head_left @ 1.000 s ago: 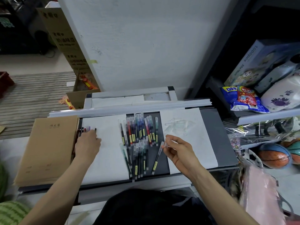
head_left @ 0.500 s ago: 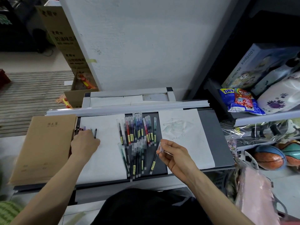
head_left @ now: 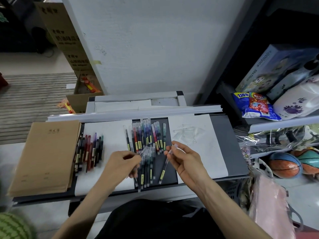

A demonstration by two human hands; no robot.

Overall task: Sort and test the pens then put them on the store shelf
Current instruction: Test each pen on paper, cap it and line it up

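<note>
Slanting down from the right hand's [head_left: 185, 161] pinch, one pen [head_left: 163, 171].

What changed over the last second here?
The left hand left the pen group beside the brown notebooks and moved right to the near row of pens in the middle; blur hides whether it grips one. The right hand keeps pinching its pen, barely shifted. Pens and notebooks stayed put.

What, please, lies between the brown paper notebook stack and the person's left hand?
Head view: a cluster of dark and red pens lies along a white paper sheet's left edge.
</note>
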